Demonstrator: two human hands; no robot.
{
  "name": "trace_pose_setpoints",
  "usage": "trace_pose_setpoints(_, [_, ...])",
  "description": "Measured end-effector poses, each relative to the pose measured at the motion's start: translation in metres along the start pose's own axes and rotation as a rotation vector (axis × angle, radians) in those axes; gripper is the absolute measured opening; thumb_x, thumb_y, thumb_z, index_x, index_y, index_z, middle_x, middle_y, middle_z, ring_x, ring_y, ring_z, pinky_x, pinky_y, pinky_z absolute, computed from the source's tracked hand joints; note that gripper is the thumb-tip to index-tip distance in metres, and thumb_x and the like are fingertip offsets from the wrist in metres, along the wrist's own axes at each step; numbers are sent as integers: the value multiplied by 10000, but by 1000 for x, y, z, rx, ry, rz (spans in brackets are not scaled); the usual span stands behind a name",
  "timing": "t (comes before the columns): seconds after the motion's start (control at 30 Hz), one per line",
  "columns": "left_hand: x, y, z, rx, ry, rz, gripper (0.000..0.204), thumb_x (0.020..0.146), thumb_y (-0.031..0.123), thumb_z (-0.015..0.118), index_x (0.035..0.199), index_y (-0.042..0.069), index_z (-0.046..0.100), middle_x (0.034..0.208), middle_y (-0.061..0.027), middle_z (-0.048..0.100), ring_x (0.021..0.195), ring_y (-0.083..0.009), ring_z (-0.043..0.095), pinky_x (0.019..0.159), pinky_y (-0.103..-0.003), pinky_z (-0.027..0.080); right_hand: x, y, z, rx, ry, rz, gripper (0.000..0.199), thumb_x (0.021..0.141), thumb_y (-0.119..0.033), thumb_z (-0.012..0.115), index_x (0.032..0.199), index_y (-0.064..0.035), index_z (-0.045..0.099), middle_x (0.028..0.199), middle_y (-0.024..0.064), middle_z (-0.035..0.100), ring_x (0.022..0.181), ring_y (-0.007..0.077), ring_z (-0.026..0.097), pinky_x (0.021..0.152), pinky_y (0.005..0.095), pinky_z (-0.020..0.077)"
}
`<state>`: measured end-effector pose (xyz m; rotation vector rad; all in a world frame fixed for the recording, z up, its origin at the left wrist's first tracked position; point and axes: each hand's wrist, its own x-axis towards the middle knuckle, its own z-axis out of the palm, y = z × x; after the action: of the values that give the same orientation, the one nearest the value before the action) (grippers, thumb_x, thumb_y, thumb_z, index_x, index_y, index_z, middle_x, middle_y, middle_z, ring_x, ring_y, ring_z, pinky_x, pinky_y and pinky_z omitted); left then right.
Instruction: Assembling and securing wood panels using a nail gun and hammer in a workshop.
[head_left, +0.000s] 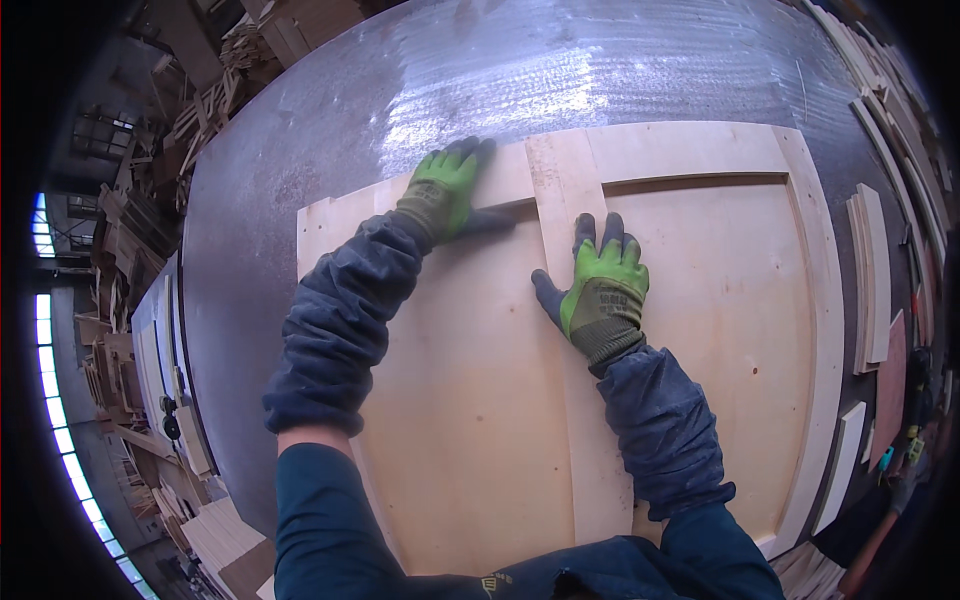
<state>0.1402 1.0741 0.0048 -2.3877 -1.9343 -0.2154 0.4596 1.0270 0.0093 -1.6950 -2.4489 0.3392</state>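
**Both hands flat on the wooden panel**

We have the wooden panel (690,330) lying flat on the dark counter (260,250), and everything else can be placed from it. A center strip (570,200) runs down its middle, meeting the top strip (690,148) that borders its far edge.

Our left hand (445,190) lies on the panel's far edge, left of the center strip, fingers (470,152) stretched out together and pressed flat, gripping nothing. Our right hand (600,285) rests on the center strip itself, fingers (598,235) likewise extended and flat, thumb spread to the left. We judge this open-palm pressure serves to keep the strips seated and square against the panel rather than to lift anything.

Right of the panel, loose slats (872,275) lie on the counter. Beyond the panel's left side, past the counter's edge, offcut piles (200,110) clutter the workshop floor.
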Motion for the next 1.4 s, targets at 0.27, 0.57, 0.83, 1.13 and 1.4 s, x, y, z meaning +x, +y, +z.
trace_pose_setpoints(0.27, [21, -5, -54, -185, 89, -11, 1243, 882, 671, 1070, 1840, 53, 574, 1776, -277, 655, 1615, -485, 660, 1374, -562, 556, 0, 4, -6, 60, 54, -11, 1087, 999, -660, 849, 1849, -50, 553, 1833, 349, 506, 1586, 507, 542, 1187, 645, 542])
trace_pose_setpoints(0.57, [25, -10, -35, -197, -18, -43, 1273, 873, 702, 1056, 1864, 73, 562, 1811, -261, 629, 1641, -478, 640, 1402, -541, 539, 1, 8, -8, 99, 35, 2, 1090, 991, -673, 850, 1842, -51, 571, 1821, 350, 520, 1597, 517, 539, 1193, 654, 554])
trace_pose_setpoints(0.83, [27, -13, -19, -134, -190, -99, 1340, 903, 835, 973, 1908, 82, 505, 1919, -254, 517, 1757, -475, 513, 1490, -537, 432, 5, 11, 4, 113, 73, -16, 1079, 984, -673, 859, 1822, -44, 600, 1807, 355, 532, 1587, 537, 551, 1187, 666, 559])
trace_pose_setpoints(1.13, [33, -23, -20, -134, -207, -64, 1381, 883, 860, 980, 1905, 64, 503, 1912, -243, 527, 1714, -442, 581, 1463, -476, 483, 6, 14, 2, 148, 64, -9, 1079, 981, -673, 870, 1824, -55, 602, 1806, 347, 535, 1598, 528, 536, 1206, 664, 545])
trace_pose_setpoints(1.4, [32, -11, -7, -134, -118, -41, 1293, 888, 788, 1019, 1837, 24, 586, 1812, -285, 625, 1675, -466, 619, 1449, -523, 475, 8, 15, -8, 77, 37, -10, 1072, 994, -685, 866, 1830, -70, 599, 1808, 329, 544, 1607, 522, 533, 1211, 652, 541])
